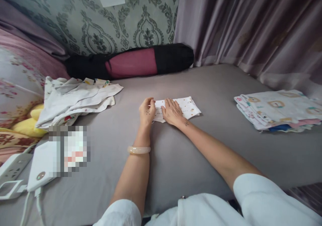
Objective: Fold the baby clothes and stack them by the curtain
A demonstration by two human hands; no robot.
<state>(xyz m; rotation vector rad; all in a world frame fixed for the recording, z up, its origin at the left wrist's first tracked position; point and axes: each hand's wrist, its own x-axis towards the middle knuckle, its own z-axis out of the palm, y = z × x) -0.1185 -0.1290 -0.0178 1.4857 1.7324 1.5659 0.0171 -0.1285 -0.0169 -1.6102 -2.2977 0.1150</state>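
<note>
A small folded white cloth with tiny prints, possibly a garment, lies on the grey bed sheet in front of me. My left hand, with a pale bangle on its forearm, is closed at the cloth's left edge; its fingers curl and seem to pinch that edge. Flat across the middle of the cloth lies my right hand, fingers stretched out and palm down. Part of the cloth is hidden beneath it.
White printed clothes lie loosely at the left. A neat folded stack sits at the right. A black and maroon long bag runs along the wall. A white power bank, cables and a power strip occupy the near left.
</note>
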